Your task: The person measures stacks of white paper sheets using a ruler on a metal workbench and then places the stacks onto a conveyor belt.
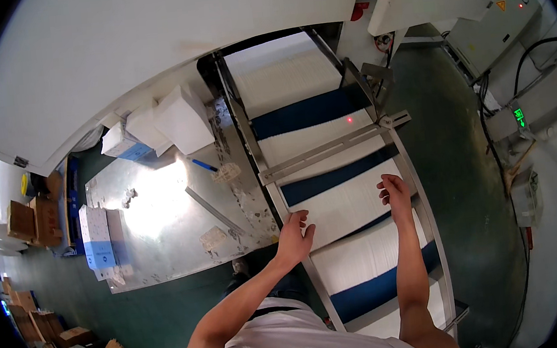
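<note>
A conveyor with a blue belt (309,112) carries several wide white stacks (348,202) of thin sheets, probably tissue paper, with blue gaps between them. My left hand (295,239) is at the conveyor's left rail, beside one end of a stack. Its fingers are bent and apart, with nothing visible in them. Over the right end of the same stack is my right hand (396,196), fingers loosely curled and spread, holding nothing I can see. Whether either hand touches the paper I cannot tell. A metal crossbar (330,150) spans the belt just beyond my hands.
Left of the conveyor stands a shiny metal table (155,213) with white-and-blue packs (97,238), white paper piles (183,119), a blue pen (204,164) and a metal strip (215,210). A large white machine (163,17) rises behind. A control box (495,22) stands at the right.
</note>
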### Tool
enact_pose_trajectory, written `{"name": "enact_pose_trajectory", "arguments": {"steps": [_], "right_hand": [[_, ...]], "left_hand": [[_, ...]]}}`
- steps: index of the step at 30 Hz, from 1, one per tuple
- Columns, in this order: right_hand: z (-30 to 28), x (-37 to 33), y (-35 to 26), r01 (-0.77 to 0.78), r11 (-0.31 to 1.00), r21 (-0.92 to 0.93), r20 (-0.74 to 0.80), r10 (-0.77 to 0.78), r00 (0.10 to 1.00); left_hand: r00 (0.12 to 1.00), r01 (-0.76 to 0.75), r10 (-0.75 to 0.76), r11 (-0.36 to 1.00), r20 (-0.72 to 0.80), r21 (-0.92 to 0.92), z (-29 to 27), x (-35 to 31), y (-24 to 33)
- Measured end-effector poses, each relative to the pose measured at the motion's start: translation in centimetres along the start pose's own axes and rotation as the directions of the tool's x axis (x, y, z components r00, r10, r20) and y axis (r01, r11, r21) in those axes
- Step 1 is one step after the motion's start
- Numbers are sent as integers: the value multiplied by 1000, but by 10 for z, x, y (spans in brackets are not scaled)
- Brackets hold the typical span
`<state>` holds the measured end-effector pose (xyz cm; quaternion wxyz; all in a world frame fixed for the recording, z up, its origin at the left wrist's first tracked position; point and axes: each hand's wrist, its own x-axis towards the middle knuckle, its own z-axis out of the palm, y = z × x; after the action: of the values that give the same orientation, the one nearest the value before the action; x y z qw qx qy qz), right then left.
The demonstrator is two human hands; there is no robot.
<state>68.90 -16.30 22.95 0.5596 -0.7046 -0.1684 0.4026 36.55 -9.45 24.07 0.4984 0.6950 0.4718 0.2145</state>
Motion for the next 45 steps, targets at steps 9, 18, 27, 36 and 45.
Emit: {"name": "enact_pose_trajectory", "arguments": {"steps": [9,18,27,36,45], "right_hand": [[-6,33,6,169,960,-224,-7,-175,985],[0,67,6,362,638,-679,33,-467,884],[19,125,14,429,87,-899,251,-701,668],[42,145,23,438,45,-898,310,-641,702],[60,167,28,455,64,-888,298,-674,676]], "left_hand": [[998,-27,30,999,-60,46,11,15,-4],[996,7,9,986,-93,165,17,37,4],[988,-38,98,907,-122,419,35,94,-12],[994,37,39,755,-102,654,53,94,-19],[983,165,-63,735,-175,658,61,124,-29]]}}
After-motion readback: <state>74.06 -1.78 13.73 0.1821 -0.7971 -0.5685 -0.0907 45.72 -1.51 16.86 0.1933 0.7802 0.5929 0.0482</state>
